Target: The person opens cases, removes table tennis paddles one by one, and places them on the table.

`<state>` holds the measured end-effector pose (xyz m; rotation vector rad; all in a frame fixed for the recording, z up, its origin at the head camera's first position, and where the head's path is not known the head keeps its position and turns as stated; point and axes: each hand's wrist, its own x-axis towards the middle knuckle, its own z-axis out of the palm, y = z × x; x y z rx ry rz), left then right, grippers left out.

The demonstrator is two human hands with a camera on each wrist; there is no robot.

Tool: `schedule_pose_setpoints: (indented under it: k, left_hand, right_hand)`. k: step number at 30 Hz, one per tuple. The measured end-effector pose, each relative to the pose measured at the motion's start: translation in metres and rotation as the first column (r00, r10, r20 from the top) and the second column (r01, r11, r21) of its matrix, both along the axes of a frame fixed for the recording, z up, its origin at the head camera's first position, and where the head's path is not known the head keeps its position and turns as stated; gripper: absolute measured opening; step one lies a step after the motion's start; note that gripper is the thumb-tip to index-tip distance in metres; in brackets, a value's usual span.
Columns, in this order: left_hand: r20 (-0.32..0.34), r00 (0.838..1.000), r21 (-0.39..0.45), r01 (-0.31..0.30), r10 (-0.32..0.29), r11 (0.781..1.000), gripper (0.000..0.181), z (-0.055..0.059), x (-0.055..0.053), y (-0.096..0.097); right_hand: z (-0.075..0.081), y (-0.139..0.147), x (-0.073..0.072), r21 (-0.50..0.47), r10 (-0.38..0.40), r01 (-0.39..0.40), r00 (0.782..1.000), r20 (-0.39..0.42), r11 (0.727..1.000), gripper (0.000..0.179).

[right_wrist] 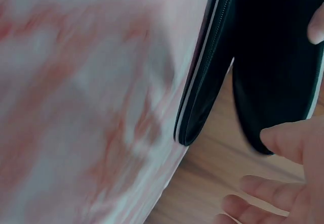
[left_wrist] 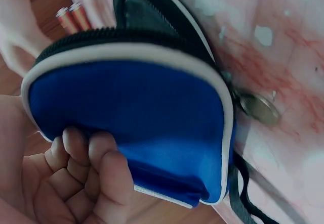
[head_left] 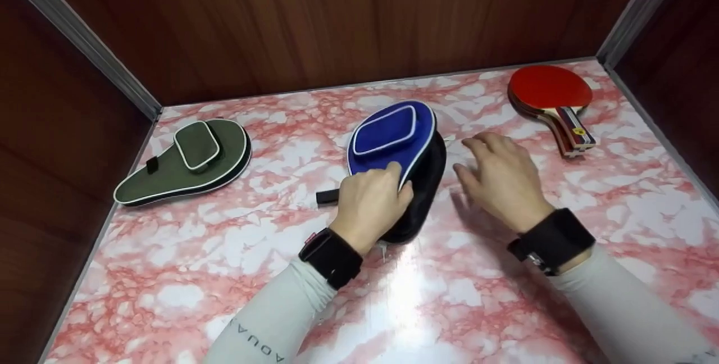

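Head view: the left hand [head_left: 371, 201] grips the unzipped blue case [head_left: 387, 131] at the middle of the counter [head_left: 269, 223]; the right hand [head_left: 503, 178], fingers [head_left: 490, 144] loosely parted, is between case and paddles [head_left: 550, 87]. Left wrist view: curled fingers hold the cover [left_wrist: 136, 107]. Right wrist view: the black lining [right_wrist: 278, 67] is near the right hand.

White glare on tabletop [head_left: 405, 302], wrist views soft

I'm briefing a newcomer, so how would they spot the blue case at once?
On the red-and-white marbled table, look between the green case and the stacked paddles. There, the left hand grips the blue case. Its blue front and gaping, black-lined opening set it apart from the green one.
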<state>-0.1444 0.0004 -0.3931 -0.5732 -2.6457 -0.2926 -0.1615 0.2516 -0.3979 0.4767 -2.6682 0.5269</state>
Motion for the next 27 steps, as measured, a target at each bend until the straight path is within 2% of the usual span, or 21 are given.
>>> schedule_pose_setpoints:
  k: [5, 13, 18, 23, 27]
  left_hand:
    - [-0.003, 1.0, -0.043, 0.01, -0.011, 0.999, 0.028, -0.007, -0.005, 0.003]
    - [0.026, 0.999, -0.099, 0.044, -0.042, 0.994, 0.024, -0.018, -0.004, 0.007]
    - [0.123, 0.992, -0.15, 0.051, -0.033, 0.987, 0.029, -0.021, -0.001, 0.008]
    - [0.229, 0.973, -0.218, 0.081, -0.03, 0.973, 0.038, -0.021, 0.004, 0.006]
    - [0.299, 0.954, -0.252, 0.072, 0.007, 0.965, 0.049, -0.02, 0.007, 0.002]
  right_hand:
    - [-0.003, -0.011, -0.003, -0.009, 0.004, -0.004, 1.0, 0.006, 1.0, 0.048]
    - [-0.003, -0.013, -0.003, -0.059, -0.032, 0.033, 0.999, 0.03, 0.998, 0.047]
    - [-0.006, -0.013, -0.003, -0.081, -0.035, 0.037, 0.999, 0.025, 0.996, 0.044]
    - [-0.01, -0.012, -0.003, -0.077, -0.041, 0.044, 0.998, 0.049, 0.996, 0.043]
    - [-0.01, -0.011, -0.004, -0.037, -0.035, 0.039, 0.994, 0.108, 0.999, 0.043]
